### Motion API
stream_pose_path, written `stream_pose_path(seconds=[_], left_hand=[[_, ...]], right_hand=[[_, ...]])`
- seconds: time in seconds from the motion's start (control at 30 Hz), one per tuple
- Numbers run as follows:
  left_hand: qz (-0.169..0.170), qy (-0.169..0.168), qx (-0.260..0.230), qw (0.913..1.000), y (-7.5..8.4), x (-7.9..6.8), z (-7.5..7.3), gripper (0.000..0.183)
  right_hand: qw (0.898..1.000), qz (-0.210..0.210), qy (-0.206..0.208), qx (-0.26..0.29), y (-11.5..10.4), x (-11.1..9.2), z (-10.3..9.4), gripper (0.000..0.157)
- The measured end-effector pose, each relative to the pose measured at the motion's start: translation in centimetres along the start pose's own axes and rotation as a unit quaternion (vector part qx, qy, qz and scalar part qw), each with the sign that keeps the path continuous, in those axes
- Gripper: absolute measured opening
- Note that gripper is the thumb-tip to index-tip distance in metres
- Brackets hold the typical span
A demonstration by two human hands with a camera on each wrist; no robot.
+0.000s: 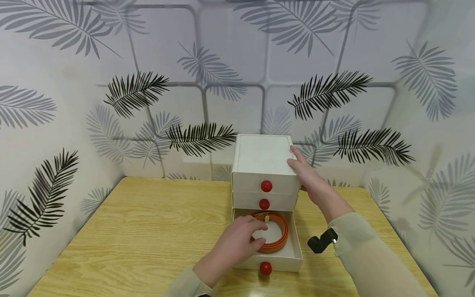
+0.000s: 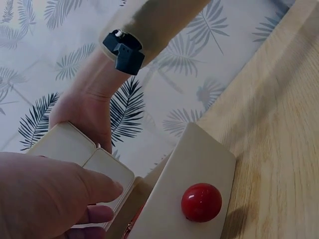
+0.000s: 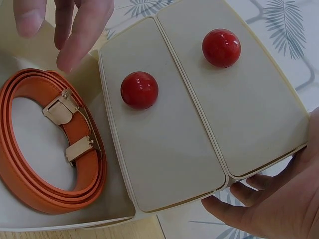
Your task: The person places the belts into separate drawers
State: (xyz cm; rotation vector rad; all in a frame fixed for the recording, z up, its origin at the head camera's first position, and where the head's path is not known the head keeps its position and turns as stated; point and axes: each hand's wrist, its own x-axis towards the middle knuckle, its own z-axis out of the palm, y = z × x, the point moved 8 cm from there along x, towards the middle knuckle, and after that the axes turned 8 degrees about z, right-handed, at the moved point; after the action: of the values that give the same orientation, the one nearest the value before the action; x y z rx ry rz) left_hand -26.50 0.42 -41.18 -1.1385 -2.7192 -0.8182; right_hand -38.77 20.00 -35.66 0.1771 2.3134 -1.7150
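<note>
A small white drawer cabinet [image 1: 264, 153] with red ball knobs stands on the table, its bottom drawer [image 1: 274, 263] pulled out. Inside that drawer lies a coiled orange belt [image 3: 88, 177] with a gold-coloured buckle [image 3: 61, 110]. My left hand [image 1: 240, 238] hovers over the coil's left part, fingers loosely bent. In the right wrist view those fingertips [image 3: 70, 59] are apart from the belt and hold nothing. My right hand [image 1: 311, 178] rests against the cabinet's right side, with fingertips at the top edge and along the side panel.
The two upper drawers are closed, with red knobs [image 3: 222, 48] on their fronts. The wooden table [image 1: 156, 222] extends to the left and right of the cabinet. Leaf-patterned walls [image 1: 230, 53] enclose the back and sides.
</note>
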Motion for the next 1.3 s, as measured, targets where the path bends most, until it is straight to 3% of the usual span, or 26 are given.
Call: stream_pose_path(seconds=[0.33, 0.73, 0.83, 1.03, 1.3], left_hand=[[-0.026, 0.044, -0.079, 0.9956, 0.7, -0.8, -0.8, 0.03], [-0.04, 0.066, -0.173, 0.9819, 1.3, -1.7, -1.1, 0.031], [-0.051, 0.073, -0.217, 0.972, 1.4, -2.0, -1.1, 0.032], [-0.078, 0.078, -0.31, 0.9444, 1.5, -2.5, -0.8, 0.033], [-0.101, 0.07, -0.391, 0.9123, 1.9, -3.3, 0.1, 0.03]], right_hand=[[1.0, 0.001, 0.001, -0.004, -0.1, 0.0, 0.0, 0.07], [1.0, 0.002, 0.003, -0.006, 0.1, 0.0, -0.1, 0.069], [1.0, 0.002, 0.003, -0.006, 0.1, 0.0, 0.0, 0.069], [1.0, 0.002, 0.003, -0.003, 0.2, 0.0, -0.1, 0.069], [1.0, -0.001, -0.001, -0.002, 0.1, 0.0, 0.0, 0.069]])
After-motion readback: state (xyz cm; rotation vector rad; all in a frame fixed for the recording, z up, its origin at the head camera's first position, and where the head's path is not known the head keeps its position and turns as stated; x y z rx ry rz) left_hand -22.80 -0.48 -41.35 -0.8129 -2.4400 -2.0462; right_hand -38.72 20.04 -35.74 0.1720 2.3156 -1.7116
